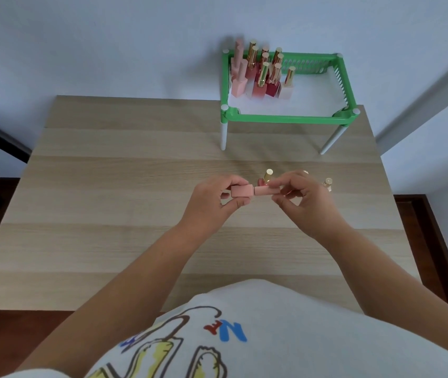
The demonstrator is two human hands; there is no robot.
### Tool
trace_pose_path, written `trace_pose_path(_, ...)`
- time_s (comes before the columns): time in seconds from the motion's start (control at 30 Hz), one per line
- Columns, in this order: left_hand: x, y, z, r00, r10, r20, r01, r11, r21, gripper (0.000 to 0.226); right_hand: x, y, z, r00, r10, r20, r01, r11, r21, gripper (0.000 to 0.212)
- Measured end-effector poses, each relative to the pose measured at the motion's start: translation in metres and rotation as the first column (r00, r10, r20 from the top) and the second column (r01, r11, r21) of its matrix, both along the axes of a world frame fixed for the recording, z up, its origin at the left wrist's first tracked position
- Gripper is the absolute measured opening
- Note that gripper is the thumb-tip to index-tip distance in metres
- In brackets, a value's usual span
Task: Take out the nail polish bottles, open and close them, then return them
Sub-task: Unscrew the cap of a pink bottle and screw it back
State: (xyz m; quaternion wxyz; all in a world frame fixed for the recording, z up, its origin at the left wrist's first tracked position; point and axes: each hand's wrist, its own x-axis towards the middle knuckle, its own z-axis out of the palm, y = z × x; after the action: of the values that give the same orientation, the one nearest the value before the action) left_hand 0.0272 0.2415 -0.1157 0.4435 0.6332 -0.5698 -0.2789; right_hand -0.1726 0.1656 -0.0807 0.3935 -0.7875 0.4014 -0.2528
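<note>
- Fingers [240, 182] of the left hand [211, 203] pinch the pink nail polish bottle [242, 191], held sideways above the table [108, 186].
- Right hand [307, 199] fingertips clamp its pink cap [267, 190], seemingly just parted from the bottle.
- Green rack [285, 118], far right, holds more bottles [261, 75].

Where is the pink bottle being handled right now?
The pink bottle lies sideways above the table's middle, body in the left hand, cap in the right hand.
</note>
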Motion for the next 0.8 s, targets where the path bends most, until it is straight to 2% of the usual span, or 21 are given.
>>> trace_pose_path(0.3, 0.0, -0.001, 0.002, 1.0, -0.019, 0.012, 0.019, 1.0, -0.014, 0.025, 0.005, -0.001, 0.001, 0.999, -0.015, -0.039, 0.015, 1.0, -0.01, 0.019)
trace_pose_path(0.47, -0.003, -0.001, 0.0, 0.999, -0.029, 0.03, 0.029, 1.0, -0.009, 0.036, 0.005, 0.002, -0.003, 0.998, -0.038, -0.045, 0.037, 0.999, -0.02, 0.02)
trace_pose_path(0.57, -0.005, 0.0, -0.003, 0.986, -0.042, 0.161, 0.052, 0.997, -0.058, 0.032, 0.004, 0.002, -0.007, 0.995, -0.045, -0.09, 0.045, 0.999, 0.002, 0.02)
trace_pose_path(0.7, -0.009, 0.002, -0.007, 0.91, 0.019, 0.415, 0.073, 0.976, -0.204, 0.03, 0.005, 0.001, -0.01, 0.992, -0.067, -0.109, 0.077, 0.993, 0.089, 0.021)
trace_pose_path(0.8, -0.011, 0.0, -0.014, 0.885, 0.073, 0.461, 0.069, 0.956, -0.284, 0.03, 0.009, -0.003, -0.012, 0.99, -0.074, -0.121, 0.086, 0.991, 0.105, 0.02)
